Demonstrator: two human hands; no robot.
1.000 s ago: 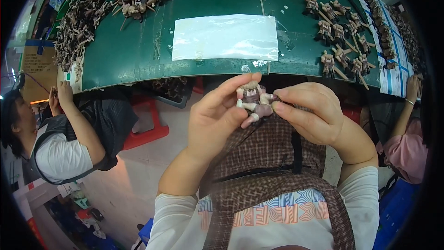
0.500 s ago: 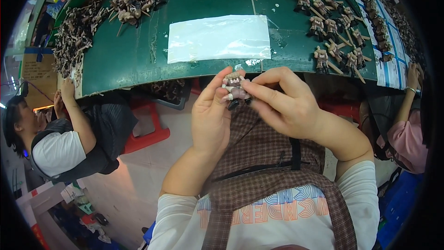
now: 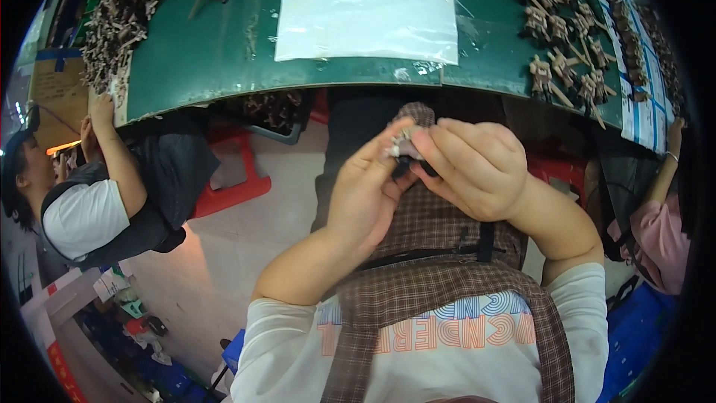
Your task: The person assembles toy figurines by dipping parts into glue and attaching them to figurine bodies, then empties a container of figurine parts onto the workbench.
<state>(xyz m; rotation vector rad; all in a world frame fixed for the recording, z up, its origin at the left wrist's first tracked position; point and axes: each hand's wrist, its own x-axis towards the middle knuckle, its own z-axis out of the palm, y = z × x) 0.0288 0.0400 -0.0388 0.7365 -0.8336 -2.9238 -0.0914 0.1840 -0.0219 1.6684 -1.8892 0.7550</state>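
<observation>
Both my hands meet in front of my checked apron, just off the table's near edge. Between them is a small toy figure (image 3: 406,151), light-coloured with dark parts at the bottom, mostly covered by fingers. My left hand (image 3: 367,190) is closed on its left side, thumb and fingers pinching it. The fingers of my right hand (image 3: 477,168) are bent over it from the right and grip it too. Finer detail of the figure is blurred. Beyond my hands, a white sheet (image 3: 365,26) lies on the green table (image 3: 201,60).
Similar figures (image 3: 556,37) with sticks stand grouped at the right, beside rows on a blue-striped sheet (image 3: 643,116). Piles of figures (image 3: 123,26) lie at the left. A bin (image 3: 282,134) and red stool (image 3: 239,179) are below the table. Co-workers sit on both sides.
The view has shifted, so the table sits higher in it. My hands have drawn closer together around the figure, which is turned and more hidden now.
</observation>
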